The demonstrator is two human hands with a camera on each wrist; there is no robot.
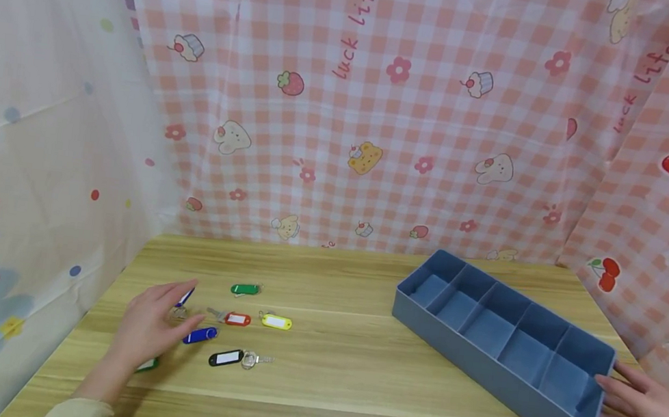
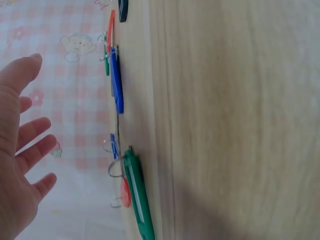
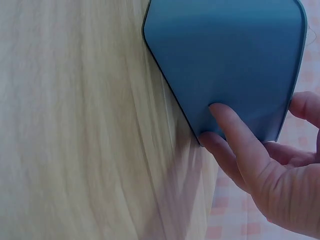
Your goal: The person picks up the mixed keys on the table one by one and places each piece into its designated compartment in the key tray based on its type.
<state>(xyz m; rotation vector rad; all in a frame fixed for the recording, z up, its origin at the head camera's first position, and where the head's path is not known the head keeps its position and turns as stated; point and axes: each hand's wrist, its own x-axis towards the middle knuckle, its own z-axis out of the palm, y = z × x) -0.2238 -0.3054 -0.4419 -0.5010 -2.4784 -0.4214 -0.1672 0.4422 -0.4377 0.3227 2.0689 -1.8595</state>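
My left hand (image 1: pixel 149 321) hovers over the left of the table with fingers spread, holding nothing. Beneath and beside it lie key tags: a blue key tag (image 1: pixel 200 336), a second blue one partly hidden by the hand, and a green key tag (image 2: pixel 139 192) near the wrist. Further right are a red key tag (image 1: pixel 238 319) with a key, a yellow key tag (image 1: pixel 276 321), a black key tag (image 1: pixel 226 358) with a key, and another green key tag (image 1: pixel 245 288). My right hand (image 1: pixel 649 409) grips the near right end of a blue-grey divided box (image 1: pixel 477 373), thumb at its rim, fingers against its outer end wall.
The box stands at an angle on the wooden table (image 1: pixel 329 366), its several compartments facing up with nothing visible in them. A pink checked cloth (image 1: pixel 376 117) hangs behind the table, and a white patterned cloth (image 1: pixel 61 102) hangs at the left.
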